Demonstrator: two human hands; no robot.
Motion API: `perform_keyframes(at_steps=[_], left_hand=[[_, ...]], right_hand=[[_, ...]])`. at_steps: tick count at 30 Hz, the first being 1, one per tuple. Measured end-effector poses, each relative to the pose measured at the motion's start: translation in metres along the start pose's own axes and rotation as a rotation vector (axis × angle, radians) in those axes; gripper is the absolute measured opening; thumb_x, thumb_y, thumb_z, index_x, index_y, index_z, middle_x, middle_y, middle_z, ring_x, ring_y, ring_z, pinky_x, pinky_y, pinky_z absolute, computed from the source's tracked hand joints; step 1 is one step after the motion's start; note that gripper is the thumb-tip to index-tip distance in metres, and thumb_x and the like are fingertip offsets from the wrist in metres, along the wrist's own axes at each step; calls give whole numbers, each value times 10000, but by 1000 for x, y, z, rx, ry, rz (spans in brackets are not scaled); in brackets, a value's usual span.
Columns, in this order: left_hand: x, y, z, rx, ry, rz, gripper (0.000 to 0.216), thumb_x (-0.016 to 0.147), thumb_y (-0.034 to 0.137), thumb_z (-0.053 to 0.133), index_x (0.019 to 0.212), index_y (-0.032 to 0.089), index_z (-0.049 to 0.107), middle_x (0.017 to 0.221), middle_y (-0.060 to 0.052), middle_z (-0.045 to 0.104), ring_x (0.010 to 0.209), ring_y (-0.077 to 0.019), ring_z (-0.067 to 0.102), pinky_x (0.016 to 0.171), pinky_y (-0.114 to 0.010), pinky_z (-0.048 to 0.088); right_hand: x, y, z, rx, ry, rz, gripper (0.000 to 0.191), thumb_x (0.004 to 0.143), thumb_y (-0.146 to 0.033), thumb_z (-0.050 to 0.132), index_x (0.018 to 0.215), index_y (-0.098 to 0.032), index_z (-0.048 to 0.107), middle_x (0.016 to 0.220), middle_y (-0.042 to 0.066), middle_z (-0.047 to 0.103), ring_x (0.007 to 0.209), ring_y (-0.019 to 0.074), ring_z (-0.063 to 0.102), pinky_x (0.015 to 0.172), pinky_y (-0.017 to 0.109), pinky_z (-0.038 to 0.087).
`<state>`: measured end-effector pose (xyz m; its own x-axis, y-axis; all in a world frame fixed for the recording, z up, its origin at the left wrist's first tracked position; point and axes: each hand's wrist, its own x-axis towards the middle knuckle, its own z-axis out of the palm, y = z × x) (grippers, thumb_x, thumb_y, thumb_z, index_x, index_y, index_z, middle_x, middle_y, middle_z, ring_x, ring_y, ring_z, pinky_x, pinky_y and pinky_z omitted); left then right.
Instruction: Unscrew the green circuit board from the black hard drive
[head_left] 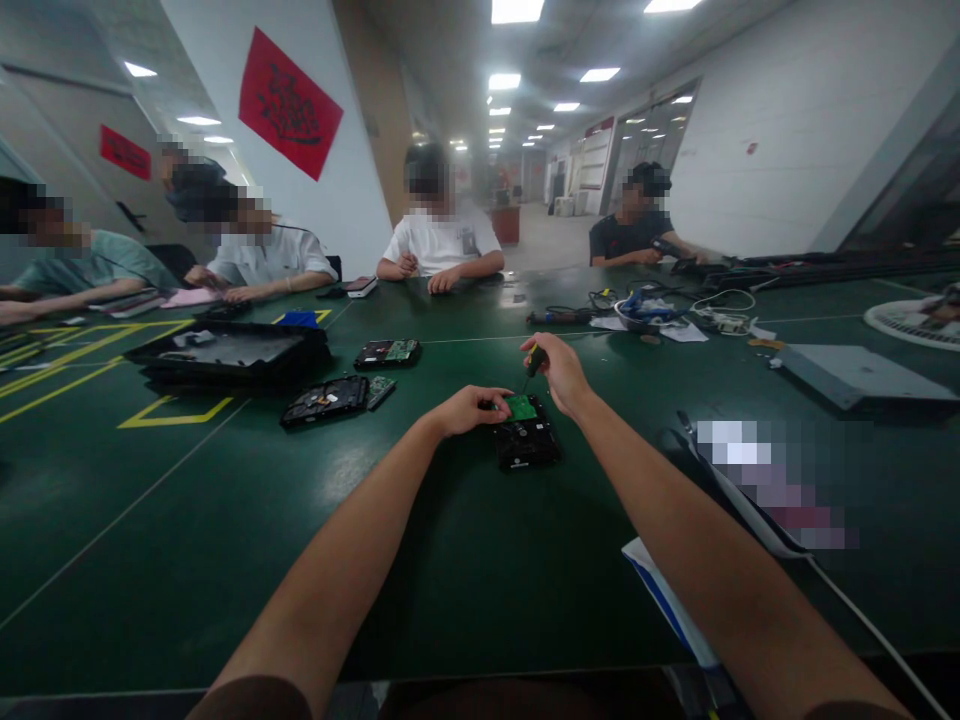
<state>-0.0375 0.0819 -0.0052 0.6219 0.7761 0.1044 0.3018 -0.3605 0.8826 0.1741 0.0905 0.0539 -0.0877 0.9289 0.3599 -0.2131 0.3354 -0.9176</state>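
Observation:
A black hard drive (pixel 527 442) with a green circuit board (pixel 521 407) on top lies on the dark green table (pixel 420 540) in front of me. My left hand (pixel 471 408) rests on the drive's left edge, fingers curled against it. My right hand (pixel 559 368) is closed round a small screwdriver (pixel 532 364) with a green and black handle, held upright with its tip down at the circuit board.
Two more hard drives (pixel 327 400) (pixel 387 352) and a black tray (pixel 225 355) lie to the left. Cables and a bowl (pixel 641 312) sit at the back right, a grey box (pixel 862 375) to the right. Several people sit along the far edge.

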Motion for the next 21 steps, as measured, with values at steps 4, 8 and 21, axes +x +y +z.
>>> perform_keyframes(at_steps=[4,8,21], left_hand=[[0,2,0,16,-1,-7,261,787,389,757,919,164,756,1446,-132,556,1357,-281,503,1153,-411,296],[-1,4,-1,26,-6,-5,267,793,385,749,940,162,757,1454,-137,546,1351,-283,508,1152,-413,297],[0,-1,0,2,-5,0,270,782,388,753,928,160,754,1453,-136,548,1362,-283,499,1151,-405,309]], right_hand=[[1,2,-2,30,-22,17,365,799,-582,632,729,-225,659,712,-2,639,685,158,636,661,287,474],[1,4,-1,81,-67,53,405,823,-616,600,738,-223,650,651,-4,627,624,160,635,652,299,469],[1,3,0,-21,5,8,392,788,-621,663,779,-229,670,784,3,645,736,153,618,678,278,474]])
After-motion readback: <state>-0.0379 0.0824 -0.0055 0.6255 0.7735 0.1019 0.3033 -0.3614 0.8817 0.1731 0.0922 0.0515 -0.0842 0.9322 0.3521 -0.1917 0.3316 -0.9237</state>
